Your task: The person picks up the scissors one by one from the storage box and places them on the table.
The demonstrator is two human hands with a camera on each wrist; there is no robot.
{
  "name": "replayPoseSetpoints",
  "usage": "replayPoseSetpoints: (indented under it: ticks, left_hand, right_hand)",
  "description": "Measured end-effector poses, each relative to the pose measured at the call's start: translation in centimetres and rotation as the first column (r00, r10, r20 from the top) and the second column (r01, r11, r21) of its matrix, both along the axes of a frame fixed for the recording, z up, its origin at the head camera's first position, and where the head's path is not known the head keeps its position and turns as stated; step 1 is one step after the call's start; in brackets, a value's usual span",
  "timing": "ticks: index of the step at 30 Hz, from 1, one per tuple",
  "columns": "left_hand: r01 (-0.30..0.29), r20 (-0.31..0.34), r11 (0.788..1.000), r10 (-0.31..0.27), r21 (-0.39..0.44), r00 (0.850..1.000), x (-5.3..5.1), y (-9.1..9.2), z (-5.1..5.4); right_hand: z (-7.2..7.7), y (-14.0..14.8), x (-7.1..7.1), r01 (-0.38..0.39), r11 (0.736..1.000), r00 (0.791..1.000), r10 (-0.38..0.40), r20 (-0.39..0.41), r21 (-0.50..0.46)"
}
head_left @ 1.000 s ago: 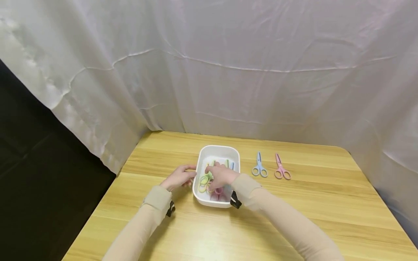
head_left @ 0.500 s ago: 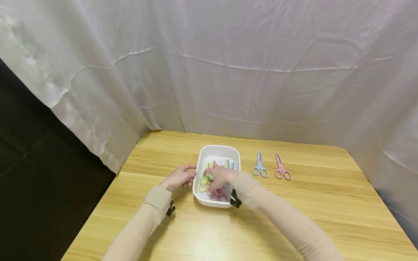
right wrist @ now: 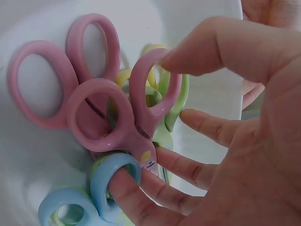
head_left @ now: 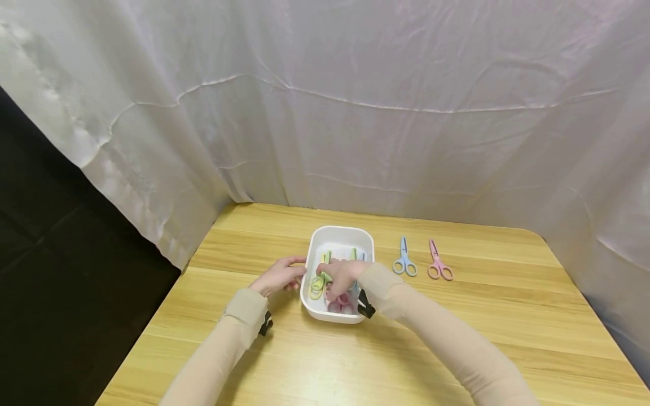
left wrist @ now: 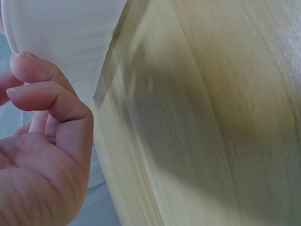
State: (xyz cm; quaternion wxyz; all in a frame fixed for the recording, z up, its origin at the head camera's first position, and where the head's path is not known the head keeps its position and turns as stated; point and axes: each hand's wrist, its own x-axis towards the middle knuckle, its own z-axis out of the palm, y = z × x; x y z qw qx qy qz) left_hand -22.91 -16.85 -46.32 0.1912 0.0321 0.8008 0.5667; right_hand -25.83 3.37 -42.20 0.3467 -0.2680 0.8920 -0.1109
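Inside a white bin (head_left: pixel 313 242), my right hand (head_left: pixel 345 274) bends over several scissors. In the right wrist view, the right hand (right wrist: pixel 244 165) holds pink scissors (right wrist: pixel 136 142), its thumb on one handle loop and fingertips at their lower part. One finger lies in the loop of blue scissors (right wrist: pixel 98 186). Green scissors (right wrist: pixel 183 96) are beside the fingertips, and another pink pair (right wrist: pixel 49 121) lies left. My left hand (head_left: pixel 278 276) touches the bin's left side. In the left wrist view, that hand (left wrist: pixel 51 141) has bent fingers against the white wall (left wrist: pixel 70 42).
To the right of the bin, blue scissors (head_left: pixel 405 263) and pink scissors (head_left: pixel 435 260) lie apart on the wooden table (head_left: pixel 508 293), blades pointing away. Pale curtains (head_left: pixel 355 158) hang behind the table, and a black cloth (head_left: pixel 51 254) is at the left.
My right hand has shifted slightly toward the right and front within the bin, with pink handles moving beneath it. My left hand has stayed at the bin's side.
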Motion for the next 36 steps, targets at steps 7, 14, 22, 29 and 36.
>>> replayPoseSetpoints:
  ticks: [7, 14, 22, 29, 36]
  left_hand:
    - [-0.003, 0.006, 1.000, 0.003, 0.008, 1.000, 0.0, 0.0, 0.0]
    - [-0.005, 0.005, 1.000, 0.005, 0.004, 1.000, 0.0, 0.1, 0.1]
    - [-0.015, 0.003, 1.000, 0.015, -0.005, 1.000, 0.1, 0.1, 0.3]
    - [-0.015, -0.004, 1.000, 0.015, -0.007, 1.000, 0.1, 0.2, 0.2]
    - [-0.017, 0.000, 1.000, 0.018, -0.005, 1.000, 0.1, 0.3, 0.1]
  right_hand:
    - [-0.5, -0.2, -0.1, 0.026, 0.999, 1.000, -0.027, 0.004, 0.045]
    - [-0.8, -0.5, 0.1, -0.004, 0.996, 0.995, 0.013, -0.102, 0.086]
    - [-0.6, -0.7, 1.2, 0.045, 0.998, 0.993, -0.041, -0.112, 0.033]
    - [-0.3, -0.7, 0.7, -0.009, 0.997, 0.993, 0.018, -0.121, 0.078]
    - [0.4, -0.3, -0.1, -0.024, 1.000, 1.000, 0.024, -0.009, -0.008]
